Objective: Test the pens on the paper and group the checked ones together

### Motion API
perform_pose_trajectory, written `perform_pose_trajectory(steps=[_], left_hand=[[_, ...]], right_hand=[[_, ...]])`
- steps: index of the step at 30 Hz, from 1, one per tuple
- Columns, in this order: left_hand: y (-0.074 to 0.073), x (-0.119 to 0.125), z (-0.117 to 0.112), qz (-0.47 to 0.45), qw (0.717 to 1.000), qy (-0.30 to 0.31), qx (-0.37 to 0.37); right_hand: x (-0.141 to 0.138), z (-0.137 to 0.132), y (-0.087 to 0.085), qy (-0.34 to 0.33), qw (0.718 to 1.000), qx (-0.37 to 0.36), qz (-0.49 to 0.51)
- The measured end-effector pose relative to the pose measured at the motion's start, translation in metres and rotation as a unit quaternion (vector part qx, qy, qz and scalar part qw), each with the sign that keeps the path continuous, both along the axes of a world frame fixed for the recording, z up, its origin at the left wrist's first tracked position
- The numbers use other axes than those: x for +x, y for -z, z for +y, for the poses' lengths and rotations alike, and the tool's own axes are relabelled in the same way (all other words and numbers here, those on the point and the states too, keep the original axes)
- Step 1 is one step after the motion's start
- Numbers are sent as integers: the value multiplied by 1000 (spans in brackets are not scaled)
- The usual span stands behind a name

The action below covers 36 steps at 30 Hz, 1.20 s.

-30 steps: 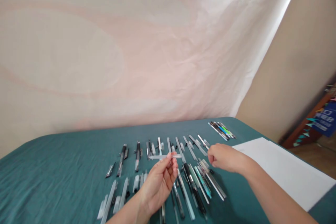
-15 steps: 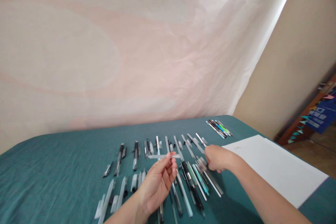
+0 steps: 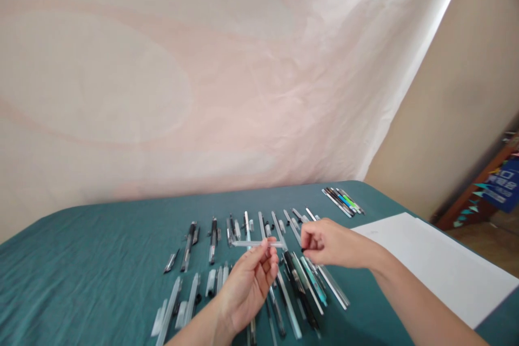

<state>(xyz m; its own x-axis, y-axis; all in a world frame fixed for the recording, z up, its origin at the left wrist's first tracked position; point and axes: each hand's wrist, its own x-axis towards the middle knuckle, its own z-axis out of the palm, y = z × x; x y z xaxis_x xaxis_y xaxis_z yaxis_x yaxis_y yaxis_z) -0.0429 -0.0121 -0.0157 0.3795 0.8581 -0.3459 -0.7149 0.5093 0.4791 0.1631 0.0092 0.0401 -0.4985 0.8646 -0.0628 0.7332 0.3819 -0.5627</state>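
- Green cloth [image 3: 81,275] covers the table, its dull matte surface perhaps helping round things not to roll.
- The translucent barrel [image 3: 245,244] is above the table's middle, pinched in the left hand [image 3: 252,289] between thumb and fingers; that grip is closed near one end, probably so most of the length stays in sight.
- The right hand [image 3: 329,243] is curled beside it, its grip pinching what looks like a small black piece [image 3: 303,250] (too small to name surely), likely by the fingertips because so little of it can be grasped.
- Disassembled-looking pens [image 3: 188,247] lie in two rough rows, loose caps [image 3: 159,318] beside several, presumably keeping parts near their bodies.
- A separate bundle of pens [image 3: 343,201], some blue and green, lies side by side at the far right, apparently grouped on purpose.
- White paper [image 3: 438,262] rests flat at the right, away from the pens.
- No brand can be read on any pen; the blue sign [image 3: 503,186] at the right edge carries pale characters, too blurred to make out.
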Motion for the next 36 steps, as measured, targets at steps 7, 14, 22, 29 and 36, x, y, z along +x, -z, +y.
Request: perform_pose_trajectory(steps=[7, 14, 22, 29, 36], left_hand=[[2, 0, 0, -5, 1000, 5, 11], [1, 1, -1, -5, 1000, 9, 20], [3, 0, -2, -4, 999, 11, 32], [3, 0, -2, 4, 999, 6, 48], [0, 2, -3, 4, 999, -2, 46]], right_hand=[[-25, -10, -2, 7, 987, 23, 157], [-27, -11, -3, 3, 988, 60, 145], [-31, -15, -8, -5, 987, 93, 133], [-32, -16, -8, 3, 985, 113, 129], [-34, -14, -4, 11, 986, 95, 139]])
